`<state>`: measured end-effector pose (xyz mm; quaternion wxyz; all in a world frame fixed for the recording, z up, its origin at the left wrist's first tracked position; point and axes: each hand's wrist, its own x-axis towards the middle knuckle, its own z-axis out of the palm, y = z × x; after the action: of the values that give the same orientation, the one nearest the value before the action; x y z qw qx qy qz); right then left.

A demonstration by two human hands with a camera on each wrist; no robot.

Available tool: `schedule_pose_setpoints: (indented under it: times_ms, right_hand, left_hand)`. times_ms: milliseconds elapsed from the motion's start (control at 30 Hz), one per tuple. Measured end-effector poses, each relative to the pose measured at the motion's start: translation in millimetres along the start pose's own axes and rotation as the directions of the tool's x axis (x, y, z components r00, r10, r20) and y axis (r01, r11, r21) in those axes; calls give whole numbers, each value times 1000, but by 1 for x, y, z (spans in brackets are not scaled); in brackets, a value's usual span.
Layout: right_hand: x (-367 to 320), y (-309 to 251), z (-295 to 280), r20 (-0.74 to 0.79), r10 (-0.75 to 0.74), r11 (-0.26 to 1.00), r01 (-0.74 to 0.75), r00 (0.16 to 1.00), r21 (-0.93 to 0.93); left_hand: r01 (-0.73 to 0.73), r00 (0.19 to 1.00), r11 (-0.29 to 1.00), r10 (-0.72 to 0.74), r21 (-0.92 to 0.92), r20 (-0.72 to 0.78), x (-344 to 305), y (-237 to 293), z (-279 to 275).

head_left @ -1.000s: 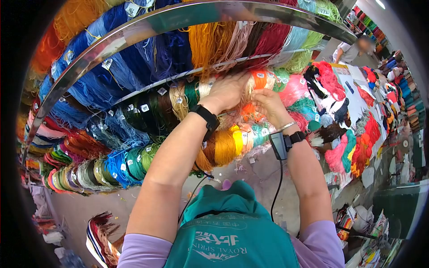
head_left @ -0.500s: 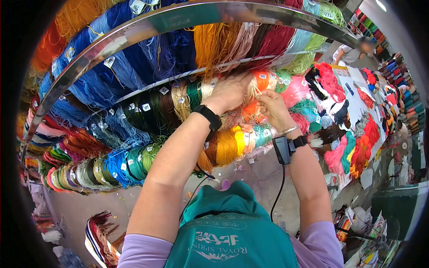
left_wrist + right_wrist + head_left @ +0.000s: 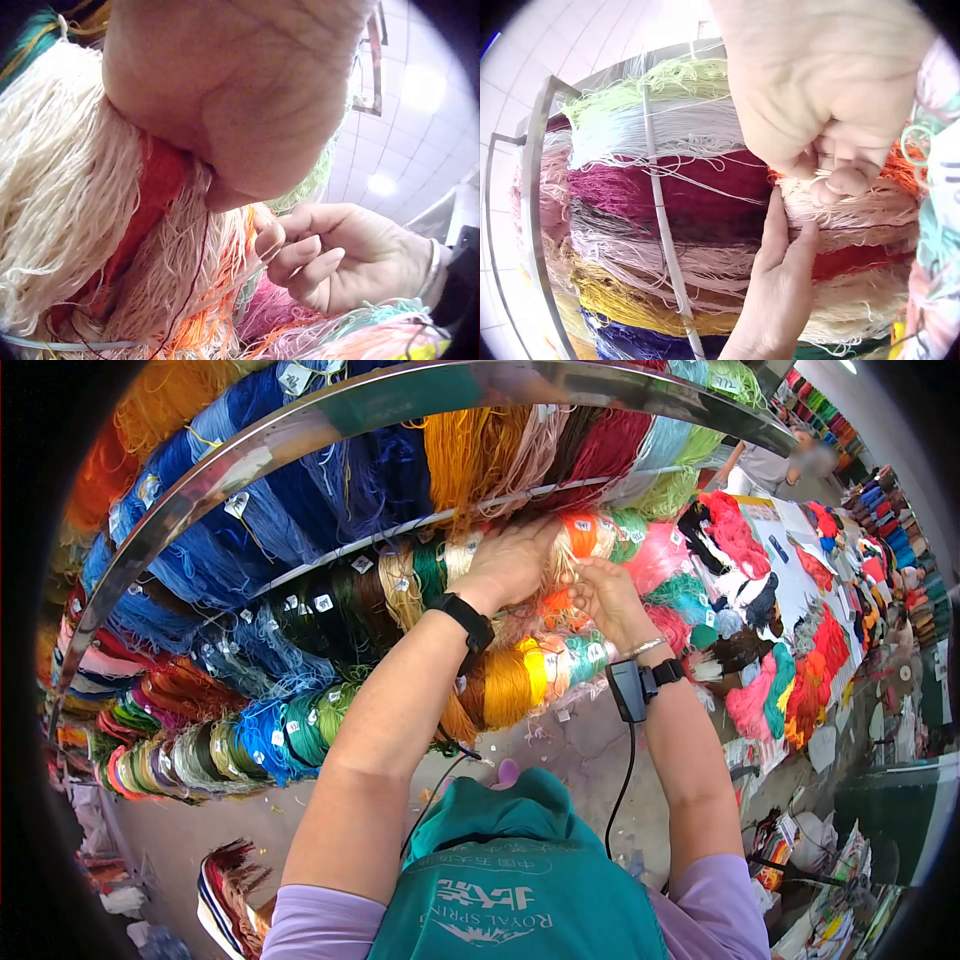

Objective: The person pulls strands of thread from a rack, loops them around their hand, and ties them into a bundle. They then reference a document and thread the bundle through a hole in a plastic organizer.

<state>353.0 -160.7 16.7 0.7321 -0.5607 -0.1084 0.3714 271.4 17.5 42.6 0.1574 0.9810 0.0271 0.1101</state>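
In the head view my left hand lies over the middle row of thread hanks, its fingers extended and their tips partly hidden. The right wrist view shows its thumb and a finger laid straight against a pale pink hank. Just to the right, my right hand pinches a few pale strands of thread between thumb and fingers. An orange hank with a white tag sits beside the fingers. A cream hank and a red one hang under my left palm.
A curved metal rail arches over the upper row, and a thin white rod runs below it. Tagged blue hanks hang at left. Loose skeins cover a table at right, with another person behind it.
My right hand has shifted slightly away and back near the orange hank, still pinching pale strands. My left hand has stayed in place. The person at the far table has moved a little.
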Motion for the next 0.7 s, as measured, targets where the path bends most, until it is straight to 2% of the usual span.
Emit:
schedule_pose_setpoints:
  times_ms: [467,700]
  right_hand:
    - [-1,0,3,-10,8,1000,-8,1000,-12]
    - [2,1,2,1,7,1000,-7,1000,-17]
  left_hand:
    - [-33,999,999,33,11,-43,1,-3,5]
    - [-7,1000,1000,8,28,-7,-1,1,-1]
